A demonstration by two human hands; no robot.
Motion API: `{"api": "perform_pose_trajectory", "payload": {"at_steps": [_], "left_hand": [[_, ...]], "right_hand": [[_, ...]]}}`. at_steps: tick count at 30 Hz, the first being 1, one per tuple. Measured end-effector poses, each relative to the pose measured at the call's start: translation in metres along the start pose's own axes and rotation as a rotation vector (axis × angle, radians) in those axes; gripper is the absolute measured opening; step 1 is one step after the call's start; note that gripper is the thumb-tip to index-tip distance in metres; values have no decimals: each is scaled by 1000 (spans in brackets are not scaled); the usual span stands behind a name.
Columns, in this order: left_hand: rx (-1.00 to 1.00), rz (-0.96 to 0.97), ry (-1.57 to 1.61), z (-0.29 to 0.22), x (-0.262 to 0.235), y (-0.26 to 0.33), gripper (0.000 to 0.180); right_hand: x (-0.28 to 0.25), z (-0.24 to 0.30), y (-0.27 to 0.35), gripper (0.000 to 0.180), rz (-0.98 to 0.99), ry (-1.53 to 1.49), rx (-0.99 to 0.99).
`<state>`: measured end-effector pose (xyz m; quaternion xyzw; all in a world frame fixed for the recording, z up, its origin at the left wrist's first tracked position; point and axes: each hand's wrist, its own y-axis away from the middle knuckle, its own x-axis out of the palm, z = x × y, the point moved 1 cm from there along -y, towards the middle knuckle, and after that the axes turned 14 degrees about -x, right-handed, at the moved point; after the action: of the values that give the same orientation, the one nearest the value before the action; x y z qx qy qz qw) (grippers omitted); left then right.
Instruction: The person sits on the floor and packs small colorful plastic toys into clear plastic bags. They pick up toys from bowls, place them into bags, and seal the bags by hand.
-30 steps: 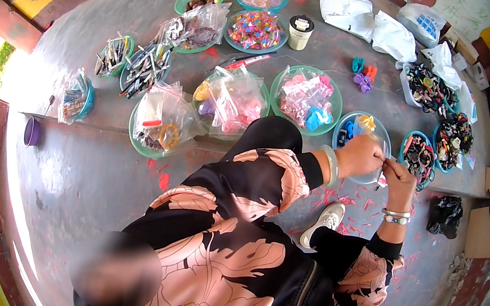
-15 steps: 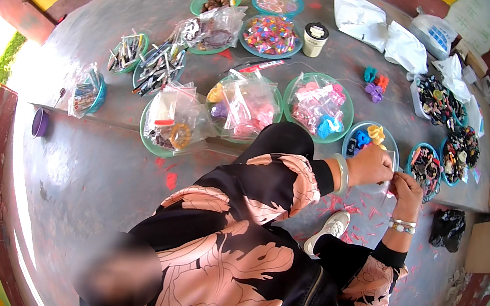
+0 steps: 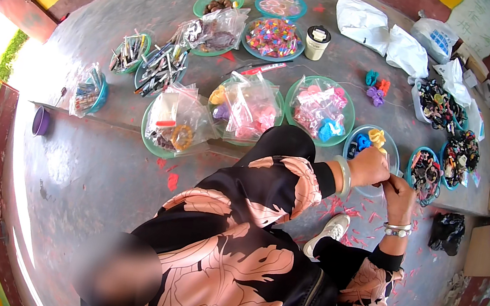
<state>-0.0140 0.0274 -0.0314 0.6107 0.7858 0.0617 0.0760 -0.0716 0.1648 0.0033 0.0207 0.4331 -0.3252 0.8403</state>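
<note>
While the two hands met above the rim of a blue bowl, the left hand was curled with its fingers pressed together and the right hand closed against it, the two pinching one small item between their fingertips; what that item was could not be told, since it was too small to make out. One pale bangle sat on the left wrist, and a stack of thin bracelets ringed the right wrist. Both forearms, in black sleeves with a pink leaf print, bent inward from below so that the hands touched.

Just beyond the grip, the blue bowl held one yellow piece and a few blue ones. To the right of the grip stood three containers of dark mixed pieces. To the left of the grip lay green bowls with clear bags in them: one with pink and blue pieces, one with pink and yellow pieces, and one with a bag and an orange ring. Farther left, three smaller dishes held thin dark sticks. Well beyond the grip stood one lidded cup, one bowl of bright multicoloured beads and three white bags. One white shoe showed below the hands on the concrete floor.
</note>
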Motion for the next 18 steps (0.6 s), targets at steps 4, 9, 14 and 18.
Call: {"api": "perform_pose_trajectory", "payload": {"at_steps": [4,9,14,18], "left_hand": [[183,-151,-85,3,2,-2,15],[146,-135,-148,0,4,0,15],[257,-182,-274,6,7,-2,14],[275,-196,-338,9,9,0,15]], "right_hand": [[-3,-12,1,17,-43,-388,171],[-9,-3,0,17,-69,-425,308],[-3,-18,3,14,-71,-250,104],[-6,-10,2,12,-45,-100,64]]}}
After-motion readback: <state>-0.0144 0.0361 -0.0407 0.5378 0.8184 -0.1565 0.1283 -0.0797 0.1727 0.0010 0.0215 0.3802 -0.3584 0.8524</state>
